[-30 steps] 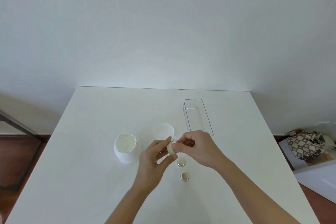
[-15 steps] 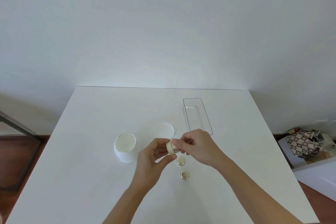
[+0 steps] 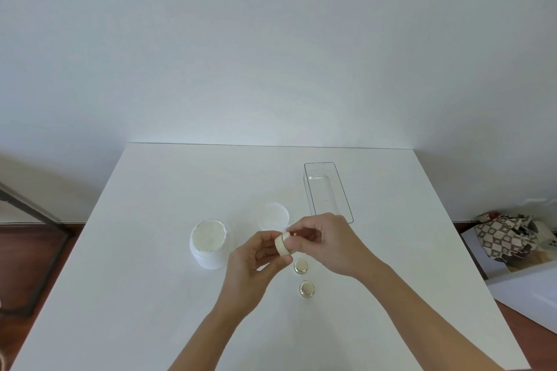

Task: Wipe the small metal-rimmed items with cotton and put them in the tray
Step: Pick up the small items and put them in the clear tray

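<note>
Above white table (image 3: pixel 150 295), both hands (image 3: pixel 301 247) pinch one small metal-rimmed item (image 3: pixel 282 245) together.

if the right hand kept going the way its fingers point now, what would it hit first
The right hand points leftward at the small round item it already touches, with the left hand holding it just behind. Beyond them stands the open white jar, though depth is unclear.
</note>
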The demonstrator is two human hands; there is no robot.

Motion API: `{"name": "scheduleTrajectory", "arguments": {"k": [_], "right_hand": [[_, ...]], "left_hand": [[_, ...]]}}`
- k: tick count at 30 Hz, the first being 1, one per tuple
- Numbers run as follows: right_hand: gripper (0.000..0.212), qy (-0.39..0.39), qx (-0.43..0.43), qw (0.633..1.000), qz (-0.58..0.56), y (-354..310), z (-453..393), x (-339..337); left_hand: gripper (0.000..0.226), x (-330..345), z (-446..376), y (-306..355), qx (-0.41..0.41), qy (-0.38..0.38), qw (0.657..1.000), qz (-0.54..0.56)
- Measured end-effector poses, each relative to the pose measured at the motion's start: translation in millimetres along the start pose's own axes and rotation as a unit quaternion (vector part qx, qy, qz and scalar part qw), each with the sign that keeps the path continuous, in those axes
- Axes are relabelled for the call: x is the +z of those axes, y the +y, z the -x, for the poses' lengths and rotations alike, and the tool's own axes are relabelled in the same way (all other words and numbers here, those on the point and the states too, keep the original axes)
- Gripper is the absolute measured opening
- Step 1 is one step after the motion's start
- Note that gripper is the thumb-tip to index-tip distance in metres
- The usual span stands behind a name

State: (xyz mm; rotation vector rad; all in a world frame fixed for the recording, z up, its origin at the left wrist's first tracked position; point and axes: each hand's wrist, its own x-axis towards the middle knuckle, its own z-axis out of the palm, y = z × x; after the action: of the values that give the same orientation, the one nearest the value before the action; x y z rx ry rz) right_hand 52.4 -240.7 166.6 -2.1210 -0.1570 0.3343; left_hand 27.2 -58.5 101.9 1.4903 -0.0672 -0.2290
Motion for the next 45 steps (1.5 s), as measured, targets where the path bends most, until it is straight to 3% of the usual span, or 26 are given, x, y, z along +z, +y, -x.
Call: {"name": "scheduleTrajectory", "arguments": {"k": [3, 6, 8, 11, 14, 17, 20, 24, 28, 30, 37, 45], "right_hand": [[0.041, 0.021, 0.013, 0.996, 0.081, 0, -1, 4], [0.021, 0.018, 0.005, 0.999, 0.037, 3, 1, 0], [0.028, -0.017, 0.002, 1.000, 0.000, 5, 2, -3], [0.016, -0.002, 0.018, 1.000, 0.023, 4, 2, 2], [0.044, 0.024, 0.039, 0.996, 0.078, 6, 2, 4], [0.021, 0.019, 0.027, 0.999, 0.035, 7, 6, 0], [0.019, 0.000, 0.027, 0.999, 0.026, 12, 8, 0], [0.052, 0.012, 0.063, 0.995, 0.071, 13, 9, 6], [0.024, 0.009, 0.058, 0.998, 0.011, 15, 17, 4], [0.020, 0.008, 0.062, 0.998, 0.005, 17, 19, 5], [0.031, 0.052, 0.135, 0.989, 0.033, 26, 25, 23], [0.024, 0.078, 0.197, 0.976, -0.059, 39, 35, 28]], "left_hand": [[0.031, 1, 1, 1, 0.015, 0.000, 1.000, -0.022], [0.030, 2, 0, 1, 0.015, 0.013, 0.999, -0.030], [0.029, 1, 0, 1, 0.019, 0.016, 0.999, -0.035], [0.030, 2, -1, 0, 0.022, 0.006, 0.999, -0.048], [0.032, 4, -1, -1, 0.021, 0.001, 0.998, -0.057], [0.030, 5, -2, -2, 0.018, 0.005, 0.998, -0.065], [0.030, 5, -2, -5, 0.018, 0.002, 0.996, -0.082], [0.030, 6, -1, -6, 0.020, -0.014, 0.995, -0.097], [0.030, 8, -4, -8, 0.027, -0.020, 0.993, -0.117], [0.031, 8, -4, -11, 0.026, -0.027, 0.991, -0.126], [0.032, 5, -4, -23, 0.021, -0.060, 0.985, -0.161], [0.034, 16, -12, -33, 0.026, -0.085, 0.982, -0.166]]}}
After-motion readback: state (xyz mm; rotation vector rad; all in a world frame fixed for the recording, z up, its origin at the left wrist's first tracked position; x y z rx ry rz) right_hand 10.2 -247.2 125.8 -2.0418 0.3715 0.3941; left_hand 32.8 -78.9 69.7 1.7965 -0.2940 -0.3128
